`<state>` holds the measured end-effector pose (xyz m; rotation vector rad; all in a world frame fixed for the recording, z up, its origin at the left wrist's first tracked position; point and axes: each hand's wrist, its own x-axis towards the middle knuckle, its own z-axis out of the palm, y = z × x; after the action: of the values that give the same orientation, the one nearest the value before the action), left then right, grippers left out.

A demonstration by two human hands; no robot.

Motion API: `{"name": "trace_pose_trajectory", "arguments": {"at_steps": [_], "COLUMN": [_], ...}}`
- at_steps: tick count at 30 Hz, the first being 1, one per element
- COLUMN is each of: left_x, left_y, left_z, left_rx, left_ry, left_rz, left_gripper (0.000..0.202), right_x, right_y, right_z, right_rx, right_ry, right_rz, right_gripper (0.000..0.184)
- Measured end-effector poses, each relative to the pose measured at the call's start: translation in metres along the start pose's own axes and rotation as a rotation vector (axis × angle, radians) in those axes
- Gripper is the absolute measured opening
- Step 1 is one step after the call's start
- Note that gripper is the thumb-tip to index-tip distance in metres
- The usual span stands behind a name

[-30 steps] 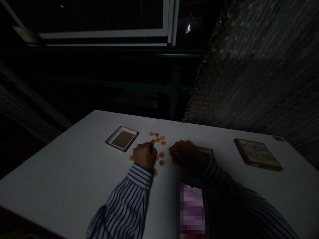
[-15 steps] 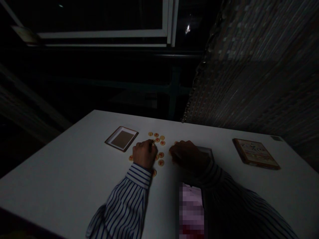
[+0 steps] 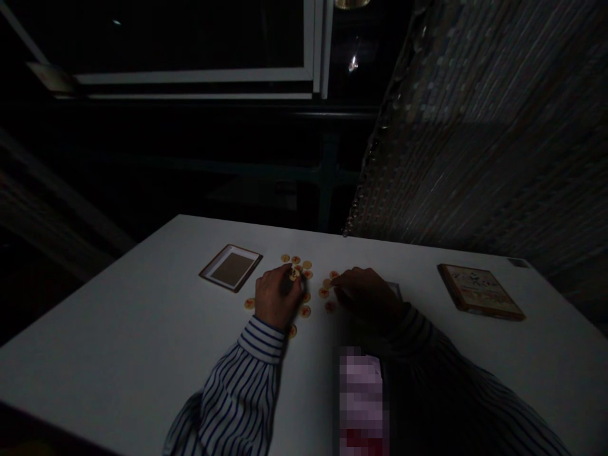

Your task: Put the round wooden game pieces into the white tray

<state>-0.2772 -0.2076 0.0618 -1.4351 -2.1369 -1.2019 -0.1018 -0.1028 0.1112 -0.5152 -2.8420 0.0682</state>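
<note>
- The left hand (image 3: 276, 294) has its thumb and fingertips closed on one round piece (image 3: 294, 274), tipped so the dark mark faces back toward the wearer; a light pinch on the rim, like that one, should suit something so thin.
- That piece sits in front of the far cluster of pieces (image 3: 296, 259), between the open box (image 3: 232, 269) and the other hand, so I'd lift it straight up before moving sideways, or it may nudge its neighbours.
- The right hand (image 3: 368, 294) is curled low beside the right-hand group of pieces (image 3: 323, 292); its shadowed fingers hide whether it grips anything, so I can't tell.
- The two hands are apart. Better to let one settle while the other moves.
- It's dim over the white worktop (image 3: 142, 335); tilting each face toward the light would probably help with reading the marks.
</note>
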Motion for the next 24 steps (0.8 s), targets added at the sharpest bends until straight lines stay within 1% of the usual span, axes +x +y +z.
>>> {"name": "trace_pose_trajectory", "arguments": {"at_steps": [3, 6, 9, 14, 20, 24], "left_x": [-0.001, -0.001, -0.001, -0.003, -0.004, -0.005], "left_y": [0.006, 0.013, 0.021, 0.033, 0.045, 0.054], "left_z": [-0.003, -0.006, -0.009, -0.009, -0.007, -0.005], "left_rx": [-0.016, -0.030, -0.054, -0.083, -0.079, -0.094], "left_ry": [0.035, 0.046, 0.031, 0.006, -0.014, -0.054], "left_rz": [0.043, 0.091, 0.115, 0.136, 0.160, 0.161], "left_gripper": [0.029, 0.027, 0.027, 0.025, 0.027, 0.026], "right_x": [-0.003, -0.006, -0.009, -0.014, -0.019, -0.022], "right_y": [0.003, 0.006, 0.012, 0.020, 0.021, 0.022], "right_z": [-0.003, -0.005, -0.004, -0.004, -0.009, -0.013], "right_rx": [-0.007, -0.023, -0.027, 0.013, 0.013, 0.007], "right_ry": [0.001, 0.009, 0.037, 0.049, 0.049, 0.047], "right_rz": [0.025, 0.055, 0.085, 0.109, 0.135, 0.142], "right_gripper": [0.023, 0.023, 0.024, 0.024, 0.024, 0.025]}}
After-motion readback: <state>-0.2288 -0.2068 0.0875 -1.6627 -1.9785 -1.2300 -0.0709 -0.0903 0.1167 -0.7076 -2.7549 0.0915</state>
